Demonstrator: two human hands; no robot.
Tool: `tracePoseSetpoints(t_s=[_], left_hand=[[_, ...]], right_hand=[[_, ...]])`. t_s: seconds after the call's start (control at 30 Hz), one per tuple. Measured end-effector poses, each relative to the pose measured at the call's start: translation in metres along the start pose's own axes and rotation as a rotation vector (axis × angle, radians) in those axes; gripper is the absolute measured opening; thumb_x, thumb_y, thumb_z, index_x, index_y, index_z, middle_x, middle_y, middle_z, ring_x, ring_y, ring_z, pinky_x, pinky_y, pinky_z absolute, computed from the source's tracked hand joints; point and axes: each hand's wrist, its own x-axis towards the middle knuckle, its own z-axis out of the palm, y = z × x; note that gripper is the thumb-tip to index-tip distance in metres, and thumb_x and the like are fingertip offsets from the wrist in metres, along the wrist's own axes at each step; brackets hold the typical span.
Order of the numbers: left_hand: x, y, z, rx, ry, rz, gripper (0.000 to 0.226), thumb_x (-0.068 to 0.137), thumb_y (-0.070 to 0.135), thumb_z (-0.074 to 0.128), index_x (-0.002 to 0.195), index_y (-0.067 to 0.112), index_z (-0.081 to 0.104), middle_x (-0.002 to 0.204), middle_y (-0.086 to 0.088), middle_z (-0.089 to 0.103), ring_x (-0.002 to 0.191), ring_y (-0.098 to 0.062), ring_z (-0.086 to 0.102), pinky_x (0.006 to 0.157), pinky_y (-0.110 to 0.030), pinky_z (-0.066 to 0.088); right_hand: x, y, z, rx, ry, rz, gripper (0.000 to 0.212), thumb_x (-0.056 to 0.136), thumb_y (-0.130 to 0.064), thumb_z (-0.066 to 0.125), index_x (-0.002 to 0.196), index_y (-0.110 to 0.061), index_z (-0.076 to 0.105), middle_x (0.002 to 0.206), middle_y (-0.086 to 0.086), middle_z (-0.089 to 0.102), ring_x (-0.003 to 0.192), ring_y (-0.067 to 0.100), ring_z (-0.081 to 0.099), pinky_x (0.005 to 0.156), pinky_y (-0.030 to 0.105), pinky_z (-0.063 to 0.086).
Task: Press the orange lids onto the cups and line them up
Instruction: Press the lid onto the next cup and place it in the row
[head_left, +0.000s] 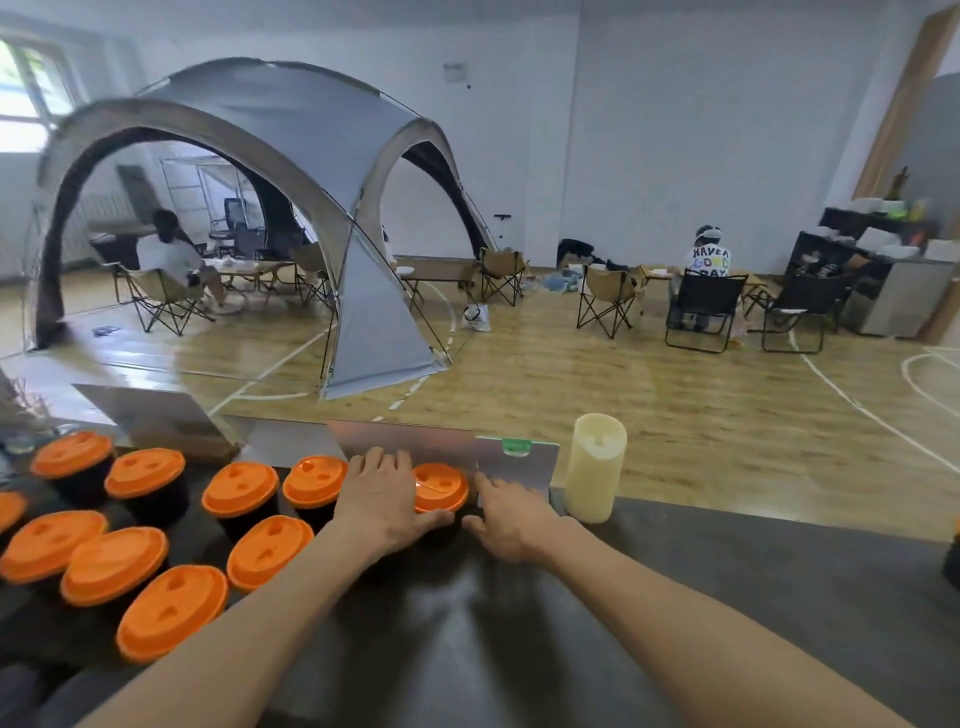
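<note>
I count ten orange lids (240, 489) on the tabletop (727, 582); my left hand (382, 501) and right hand (511, 514) flank the rightmost lidded cup (440, 488), fingers spread against it.

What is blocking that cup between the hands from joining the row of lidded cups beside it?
Nothing visible. The cup already sits at the right end of the back row, next to another lidded cup. The left hand and right hand flank it; the candle stands further right.

A: What colours sit on the dark counter (727, 597)?
B: Bright orange lids (239, 488) on black cups (156, 501); a cream candle (595, 467) at three o'clock.
A: And at twelve o'clock?
B: A grey tent (311, 156).
</note>
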Motion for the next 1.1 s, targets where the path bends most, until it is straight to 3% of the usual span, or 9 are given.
tracePoseSetpoints(t_s=[0.1, 0.3, 0.5, 0.63, 0.8, 0.97, 1.1], left_hand=[[0.011, -0.003, 0.005, 0.059, -0.058, 0.013, 0.097, 0.067, 0.095, 0.04, 0.121, 0.017, 0.059, 0.125, -0.005, 0.062, 0.116, -0.026, 0.05, 0.099, -0.041, 0.036], [0.014, 0.002, 0.002, 0.054, -0.029, 0.101, 0.082, 0.072, 0.09, 0.043, 0.111, 0.021, 0.066, 0.119, -0.002, 0.066, 0.112, -0.022, 0.049, 0.098, -0.04, 0.033], [-0.002, 0.02, -0.008, -0.192, -0.074, 0.388, 0.09, 0.065, 0.086, 0.055, 0.136, 0.031, 0.05, 0.142, 0.01, 0.049, 0.137, -0.012, 0.026, 0.112, -0.034, 0.019], [-0.01, 0.058, -0.008, -0.301, -0.156, 0.522, 0.094, 0.062, 0.085, 0.06, 0.141, 0.038, 0.041, 0.148, 0.012, 0.04, 0.138, -0.009, 0.019, 0.111, -0.03, 0.016], [-0.014, 0.13, -0.007, -0.461, -0.27, 0.665, 0.088, 0.062, 0.084, 0.065, 0.138, 0.054, 0.033, 0.147, 0.026, 0.036, 0.137, 0.001, 0.01, 0.11, -0.03, 0.01], [-0.018, 0.187, -0.008, -0.512, -0.396, 0.748, 0.087, 0.066, 0.078, 0.068, 0.141, 0.051, 0.033, 0.149, 0.024, 0.035, 0.133, 0.008, 0.01, 0.114, -0.036, 0.009], [-0.024, 0.204, -0.003, -0.506, -0.42, 0.775, 0.087, 0.069, 0.073, 0.069, 0.143, 0.052, 0.029, 0.152, 0.022, 0.032, 0.127, 0.012, 0.006, 0.11, -0.029, 0.007]], right_hand=[[0.01, -0.003, 0.003, -0.06, -0.044, -0.016, 0.063, 0.102, -0.038, 0.048, 0.154, -0.013, 0.023, 0.154, 0.014, 0.04, 0.137, 0.036, 0.04, 0.11, 0.049, 0.034], [0.004, 0.012, 0.003, -0.118, -0.037, -0.069, 0.065, 0.1, -0.044, 0.049, 0.153, -0.018, 0.024, 0.157, 0.01, 0.035, 0.14, 0.033, 0.036, 0.112, 0.049, 0.03], [-0.041, 0.057, -0.017, -0.035, -0.041, -0.131, 0.094, 0.092, -0.072, 0.044, 0.16, -0.022, 0.002, 0.167, 0.0, 0.013, 0.151, 0.024, 0.017, 0.12, 0.043, 0.017], [-0.09, 0.095, -0.034, -0.079, -0.104, -0.098, 0.104, 0.084, -0.083, 0.044, 0.16, -0.027, -0.001, 0.168, -0.005, 0.007, 0.152, 0.018, 0.012, 0.122, 0.041, 0.012], [-0.151, 0.145, -0.036, -0.072, -0.164, -0.021, 0.115, 0.071, -0.094, 0.043, 0.158, -0.037, -0.006, 0.167, -0.01, 0.007, 0.152, 0.016, 0.011, 0.12, 0.041, 0.009], [-0.19, 0.19, -0.029, -0.031, -0.194, 0.061, 0.115, 0.068, -0.096, 0.044, 0.157, -0.042, -0.006, 0.167, -0.013, 0.009, 0.151, 0.013, 0.012, 0.119, 0.04, 0.011], [-0.202, 0.206, -0.025, -0.009, -0.215, 0.067, 0.11, 0.07, -0.095, 0.043, 0.156, -0.046, -0.004, 0.166, -0.015, 0.009, 0.151, 0.012, 0.014, 0.117, 0.038, 0.011]])
